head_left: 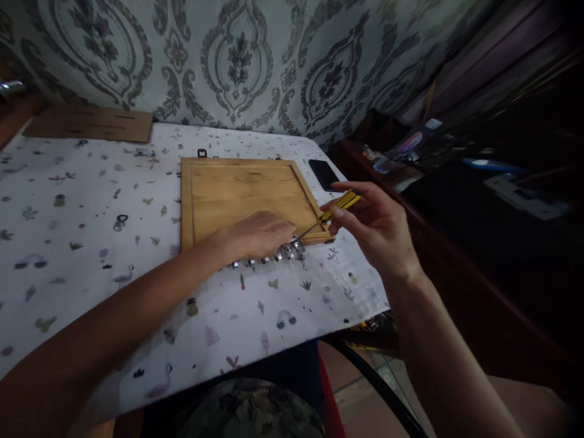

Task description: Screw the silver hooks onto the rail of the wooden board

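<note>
Cloth [91, 243] printed with small figures covers the table in the head view, and a wooden board [241, 194] with a raised rim lies flat on it at the middle of the frame. The cloth's near edge runs from lower left up to the right and ends in a corner at centre right. Left of the board the cloth has wide open room. On the right, only a narrow strip lies between the board and the table edge.

The left hand [260, 234] rests palm down on the board's near edge, fingers curled. Whether they clamp anything cannot be told, since the hand hides what is under it. A row of metal hooks [287, 250] shows just below the knuckles, partly covered and blurred. The right hand [378, 228] hovers past the board's near right corner. Its thumb and fingers are pinched shut on the yellow-and-black handle of a screwdriver [340, 204], whose thin shaft slants down left to that corner beside the left fingertips. The exact spot the tip meets is hard to make out.

A black phone [323, 173] lies just beside the board's far right corner. A sheet of cardboard [89, 123] lies at upper left against the patterned wall [237, 61]. A dark sideboard [456, 274] stands close along the right with dim clutter on top. A stool [250, 407] is cut off at the bottom edge.
</note>
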The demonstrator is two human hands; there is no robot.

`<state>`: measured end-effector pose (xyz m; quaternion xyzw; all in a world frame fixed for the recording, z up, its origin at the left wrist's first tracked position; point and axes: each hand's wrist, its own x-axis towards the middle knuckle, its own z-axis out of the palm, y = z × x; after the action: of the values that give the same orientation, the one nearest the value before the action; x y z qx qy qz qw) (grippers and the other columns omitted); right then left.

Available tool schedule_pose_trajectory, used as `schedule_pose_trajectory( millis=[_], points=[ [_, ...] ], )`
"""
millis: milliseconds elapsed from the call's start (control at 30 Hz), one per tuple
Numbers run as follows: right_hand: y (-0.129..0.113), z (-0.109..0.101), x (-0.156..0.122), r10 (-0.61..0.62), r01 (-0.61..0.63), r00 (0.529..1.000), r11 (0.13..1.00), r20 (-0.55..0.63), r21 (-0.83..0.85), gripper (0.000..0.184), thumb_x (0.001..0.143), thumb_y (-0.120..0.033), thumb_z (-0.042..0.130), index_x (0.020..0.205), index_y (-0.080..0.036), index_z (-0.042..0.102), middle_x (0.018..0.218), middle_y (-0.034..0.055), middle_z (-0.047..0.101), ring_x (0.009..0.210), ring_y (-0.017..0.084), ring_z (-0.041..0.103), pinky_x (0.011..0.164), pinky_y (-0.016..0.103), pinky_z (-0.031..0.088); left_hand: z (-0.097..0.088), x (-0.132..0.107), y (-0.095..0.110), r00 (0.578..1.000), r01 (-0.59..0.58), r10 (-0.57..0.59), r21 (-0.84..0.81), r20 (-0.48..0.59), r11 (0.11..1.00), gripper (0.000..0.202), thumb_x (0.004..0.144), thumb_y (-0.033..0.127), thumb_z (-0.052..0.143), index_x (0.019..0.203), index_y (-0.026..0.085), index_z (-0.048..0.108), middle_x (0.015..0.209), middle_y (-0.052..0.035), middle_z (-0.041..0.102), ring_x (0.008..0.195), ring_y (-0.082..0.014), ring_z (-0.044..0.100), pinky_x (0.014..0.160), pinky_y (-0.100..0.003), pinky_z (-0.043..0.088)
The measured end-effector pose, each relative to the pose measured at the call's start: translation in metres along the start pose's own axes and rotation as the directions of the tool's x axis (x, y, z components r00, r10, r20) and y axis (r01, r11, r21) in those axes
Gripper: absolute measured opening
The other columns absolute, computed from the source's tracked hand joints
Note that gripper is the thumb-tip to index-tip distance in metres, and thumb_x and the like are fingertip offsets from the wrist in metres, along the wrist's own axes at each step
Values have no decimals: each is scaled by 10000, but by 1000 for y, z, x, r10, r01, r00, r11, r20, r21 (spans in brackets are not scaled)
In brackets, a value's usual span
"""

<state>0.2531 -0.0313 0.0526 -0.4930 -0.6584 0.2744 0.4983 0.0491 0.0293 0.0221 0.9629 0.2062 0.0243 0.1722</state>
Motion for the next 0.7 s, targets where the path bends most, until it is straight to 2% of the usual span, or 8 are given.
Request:
schedule_pose_trajectory(
  millis=[67,133,233,400,467,600,700],
  points=[
    [-1,1,1,1,-1,1000,1000,16,-7,375,771,-469,857,1001,-226,690,661,-37,657,511,111,617,521,260,529,-1,-1,1,1000,6,-6,0,2,1000,175,919,128,493,823,176,631,894,-40,718,759,-164,596,623,-305,326],
    [0,5,1,-8,8,1000,1000,0,1,347,754,-477,868,888,-222,675,667,-33,647,485,100,593,481,251,504,-2,-1,1,1000,17,-17,10,9,1000,193,932,126,475,854,173,644,914,-43,725,774,-165,606,631,-303,332],
    [4,12,1,-30,28,997,999,-65,-23,436,680,-500,911,751,-223,581,627,-49,607,443,84,543,416,230,441,-4,-2,3,1000,23,-24,30,18,999,218,950,128,453,905,166,663,962,-52,735,826,-175,630,650,-304,340],
    [2,21,0,-33,25,990,998,-138,-63,522,643,-544,917,711,-231,505,589,-58,570,442,80,512,402,222,409,-7,-2,7,999,16,-18,53,31,998,218,954,128,466,951,155,683,1021,-62,748,877,-183,655,652,-300,343],
    [0,20,-1,-17,11,993,999,-113,-54,483,662,-543,907,740,-228,549,608,-54,585,458,85,534,424,224,436,-8,-2,8,999,30,-32,50,39,998,215,955,132,472,952,154,686,1007,-60,750,854,-179,655,636,-299,333],
    [-2,12,-1,36,-35,999,998,17,-51,407,716,-553,868,870,-214,704,627,-39,607,510,95,565,495,237,485,-9,-2,8,999,37,-38,27,36,999,231,969,155,460,940,155,689,989,-65,750,839,-179,654,634,-302,333],
    [-1,7,-2,79,-77,994,997,82,-26,408,698,-552,878,864,-202,753,675,-13,657,553,105,591,542,253,516,-7,-1,6,999,30,-30,16,25,999,241,970,166,456,934,159,694,994,-68,752,834,-179,654,629,-301,337]
  ],
)
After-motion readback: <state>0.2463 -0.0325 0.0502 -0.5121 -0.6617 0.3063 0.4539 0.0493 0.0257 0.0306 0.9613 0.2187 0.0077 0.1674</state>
